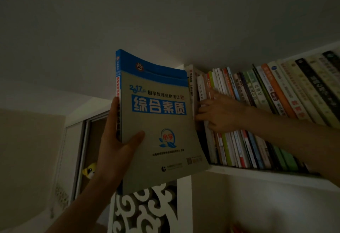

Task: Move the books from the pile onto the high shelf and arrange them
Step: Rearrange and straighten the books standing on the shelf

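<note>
a white high shelf [257, 173] carries a packed row of upright books [257, 122], leaning left.

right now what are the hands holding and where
The left hand grips the blue and grey book by its spine edge. The right hand holds nothing, pressing the shelved books.

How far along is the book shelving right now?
Done: a row of books already stands on the high shelf. In hand: the left hand holds a blue-and-grey book beside the row while the right hand touches the row's end books. Left: slotting it in; the pile is out of view.
</note>
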The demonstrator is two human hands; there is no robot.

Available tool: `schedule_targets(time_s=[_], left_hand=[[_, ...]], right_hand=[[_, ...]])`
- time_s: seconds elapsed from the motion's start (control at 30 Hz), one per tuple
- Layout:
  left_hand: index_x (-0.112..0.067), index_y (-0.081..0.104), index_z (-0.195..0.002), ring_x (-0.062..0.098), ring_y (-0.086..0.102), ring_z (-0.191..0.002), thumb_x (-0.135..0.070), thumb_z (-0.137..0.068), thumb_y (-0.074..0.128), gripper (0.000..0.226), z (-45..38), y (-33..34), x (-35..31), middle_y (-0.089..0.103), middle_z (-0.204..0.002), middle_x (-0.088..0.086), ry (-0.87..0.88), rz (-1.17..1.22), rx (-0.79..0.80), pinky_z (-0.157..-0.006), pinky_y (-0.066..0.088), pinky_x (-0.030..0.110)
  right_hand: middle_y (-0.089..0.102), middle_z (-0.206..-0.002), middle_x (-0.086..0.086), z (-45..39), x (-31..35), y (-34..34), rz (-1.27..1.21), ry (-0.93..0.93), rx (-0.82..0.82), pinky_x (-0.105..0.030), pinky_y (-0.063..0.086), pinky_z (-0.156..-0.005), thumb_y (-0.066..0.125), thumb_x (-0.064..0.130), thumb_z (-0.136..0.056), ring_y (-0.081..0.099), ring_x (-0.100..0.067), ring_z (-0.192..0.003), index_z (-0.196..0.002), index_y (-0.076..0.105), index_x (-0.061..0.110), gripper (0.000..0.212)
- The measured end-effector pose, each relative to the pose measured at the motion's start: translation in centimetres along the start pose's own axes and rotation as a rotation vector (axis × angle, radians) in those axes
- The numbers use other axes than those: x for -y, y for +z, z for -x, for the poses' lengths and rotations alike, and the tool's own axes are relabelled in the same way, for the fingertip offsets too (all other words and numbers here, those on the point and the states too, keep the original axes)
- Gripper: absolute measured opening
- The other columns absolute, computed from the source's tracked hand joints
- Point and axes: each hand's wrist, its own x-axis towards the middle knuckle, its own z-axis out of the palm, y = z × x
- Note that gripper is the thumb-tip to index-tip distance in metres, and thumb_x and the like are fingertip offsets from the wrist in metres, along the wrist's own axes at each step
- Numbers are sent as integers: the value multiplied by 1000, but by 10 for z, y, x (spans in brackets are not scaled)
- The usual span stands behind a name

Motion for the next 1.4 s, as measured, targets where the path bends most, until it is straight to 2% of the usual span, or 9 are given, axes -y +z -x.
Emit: schedule_targets(time_s=[0.1,0.23,0.33,0.57,0.7,0.9,1.07,1.23,1.4], left_hand=[[-52,20,-139,1,65,-87,-2,-82,61,87,0,-2,-2,54,-116,-21,0,37,6,-52,53,16],[-52,21,-140,15,64,-97,-4,-82,62,86,2,-8,-13,51,-133,-6,23,28,29,-54,56,21],[-50,19,-141,14,64,-98,-3,-82,62,87,1,-5,-22,49,-134,-7,64,-9,44,-55,55,20],[-48,14,-143,10,64,-100,-4,-85,61,87,2,14,-27,52,-117,-23,85,-72,63,-66,59,28],[-48,12,-143,2,63,-97,-4,-86,59,86,2,22,-24,51,-103,-34,94,-125,43,-71,59,32],[-47,12,-144,8,62,-97,-1,-85,59,88,1,20,-22,51,-110,-27,45,-115,-9,-71,58,33],[-44,14,-144,15,64,-96,1,-84,59,88,-2,19,-27,47,-138,-3,-8,0,12,-58,58,23],[-45,14,-144,9,66,-95,1,-84,59,88,3,29,-40,49,-130,-11,37,0,63,-58,57,22],[-48,9,-144,14,61,-105,-2,-86,57,88,2,46,-42,47,-132,-8,78,-85,55,-75,58,44]], right_hand=[[71,-72,3,3,0,3,41,34,-88,-50,22,-101,30,28,-87,68,-21,-75,-70,76,21,49],[70,-71,2,7,3,3,52,99,-162,-46,5,-112,18,29,-94,67,-22,-75,-66,74,20,64],[71,-73,1,9,5,-5,33,147,-137,-44,-6,-114,12,44,-98,67,-23,-78,-66,73,19,74],[70,-107,13,18,4,-11,-44,175,-3,-55,5,-110,12,76,-85,61,-20,-110,-95,74,33,76],[71,-101,11,22,1,-14,-66,154,-73,-56,7,-107,13,75,-85,64,-20,-103,-84,74,29,76],[73,-96,2,26,-3,-19,-13,127,-63,-58,14,-105,9,74,-86,66,-24,-100,-77,75,23,84],[73,-96,1,28,-2,-24,-17,139,-90,-58,12,-105,8,73,-87,66,-27,-101,-78,75,20,86],[73,-92,6,28,0,-27,-8,154,-102,-59,10,-107,7,70,-89,65,-25,-101,-79,75,23,83],[72,-89,8,27,1,-32,-63,179,-103,-56,9,-106,8,72,-88,66,-22,-98,-75,73,25,81]])
